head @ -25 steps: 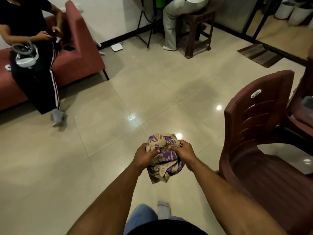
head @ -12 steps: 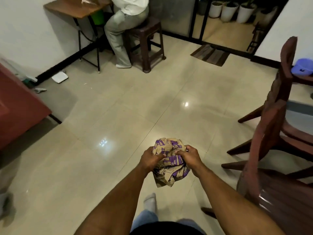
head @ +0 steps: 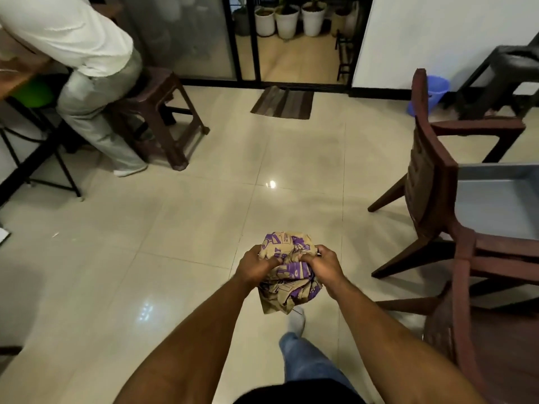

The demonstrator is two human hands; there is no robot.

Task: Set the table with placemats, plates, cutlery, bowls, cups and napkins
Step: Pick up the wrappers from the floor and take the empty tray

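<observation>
A crumpled brown paper bag point(head: 287, 272) with purple print hangs in front of me above the tiled floor. My left hand point(head: 254, 265) grips its left side and my right hand point(head: 322, 265) grips its right side, thumbs pressed into the paper. What the bag holds is hidden. A grey table point(head: 495, 205) shows at the right edge, with nothing visible on its near part.
Dark red chairs point(head: 428, 170) stand around the table at the right. A person in white sits on a brown stool point(head: 163, 112) at the upper left by a wooden desk. A doormat point(head: 283, 102) lies before a glass door. A blue bucket point(head: 431, 93) stands far right.
My view has swung to the right: the red sofa and its seated person have left the frame, and the table and door have come in. Both hands keep hold of the bag.
</observation>
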